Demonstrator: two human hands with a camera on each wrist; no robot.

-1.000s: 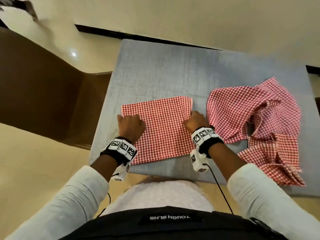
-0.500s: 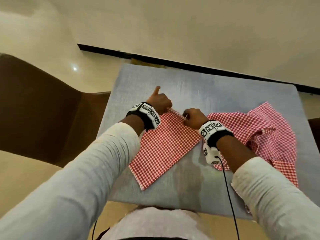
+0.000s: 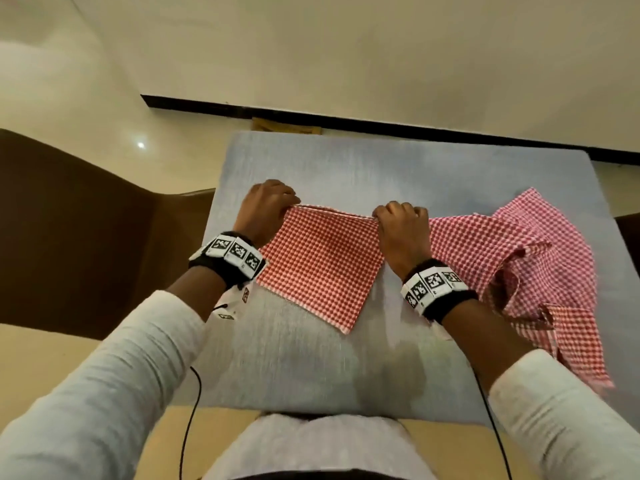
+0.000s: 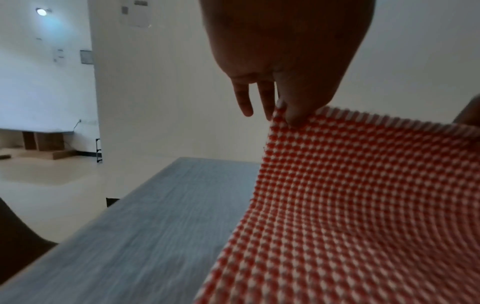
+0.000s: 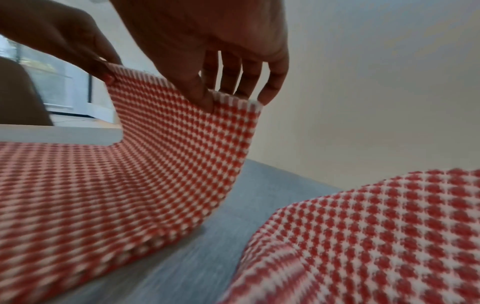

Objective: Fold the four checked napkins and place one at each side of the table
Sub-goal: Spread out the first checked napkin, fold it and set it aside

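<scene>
Left hand point(image 3: 266, 206), right hand point(image 3: 401, 226) each pinch top corner of napkin point(image 3: 322, 265), frame centre, lower part on table point(image 3: 381, 168). Risk: uneven pull skews fold; pile point(image 3: 519, 258) right snags.

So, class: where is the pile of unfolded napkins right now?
In the head view, the unfolded napkins lie heaped on the table's right side, beside the right hand.
</scene>
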